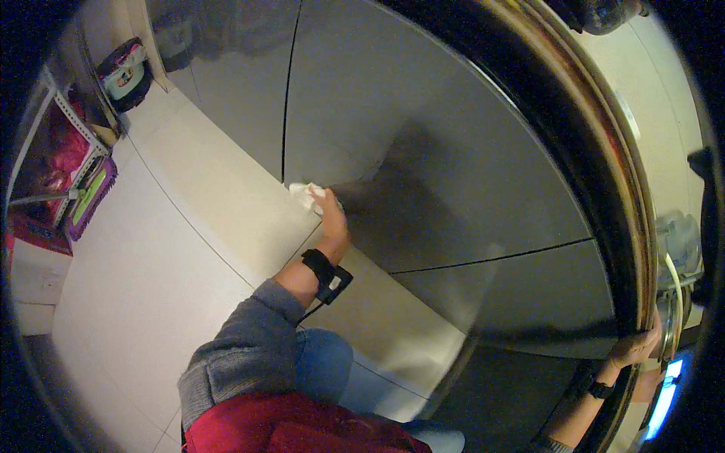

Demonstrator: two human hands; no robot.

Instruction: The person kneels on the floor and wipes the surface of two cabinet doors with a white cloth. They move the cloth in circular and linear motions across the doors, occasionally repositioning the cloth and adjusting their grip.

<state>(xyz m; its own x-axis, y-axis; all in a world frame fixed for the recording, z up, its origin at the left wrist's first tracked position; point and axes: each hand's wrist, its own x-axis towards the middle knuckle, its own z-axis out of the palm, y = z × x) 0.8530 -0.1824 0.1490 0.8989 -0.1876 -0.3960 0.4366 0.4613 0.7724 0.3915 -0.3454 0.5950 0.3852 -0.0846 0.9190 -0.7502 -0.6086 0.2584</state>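
My left hand [332, 219] reaches down and holds a crumpled white cloth [306, 195] against the bottom edge of a grey cabinet door [423, 128], right where it meets the pale tiled floor [158, 279]. A black band with a small device sits on that wrist. My right hand [634, 349] grips the rounded brown edge of the countertop [604, 151] at the lower right; it also wears a dark wristband.
Grey cabinet fronts with thin seams fill the middle. A metal rack [72, 121] with pink and red items stands at far left, a flat mop head beside it. A round device lies at the top left. A glowing blue screen [664, 396] sits near my right hand.
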